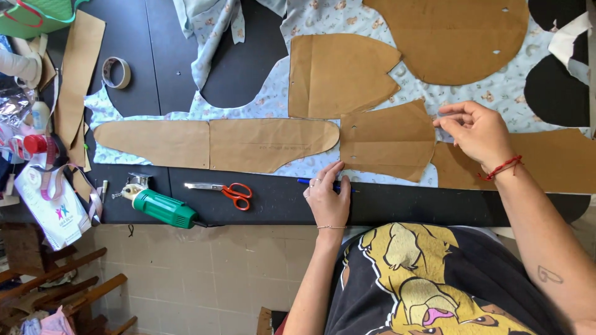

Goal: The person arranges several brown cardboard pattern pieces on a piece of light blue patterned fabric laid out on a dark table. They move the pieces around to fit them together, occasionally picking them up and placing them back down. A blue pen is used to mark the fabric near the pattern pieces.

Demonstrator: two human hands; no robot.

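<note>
A blue pen (pixel 310 182) lies on the black tabletop (pixel 403 201) just below the edge of the pale printed fabric (pixel 267 105). The left hand (pixel 328 197) rests over the pen, fingers loosely curled on it; whether it truly grips the pen I cannot tell. Just above sits a brown paper pattern piece (pixel 388 139), flat on the fabric. The right hand (pixel 475 131) presses its fingertips at that piece's right edge, fingers bent, holding nothing. More brown pattern pieces (pixel 211 144) lie in a row to the left and above. Further left along the tabletop's near edge lie orange-handled scissors (pixel 230 191) and a green electric cutter (pixel 161 206), well apart from the hands. A tape roll (pixel 116 72) sits beyond.
</note>
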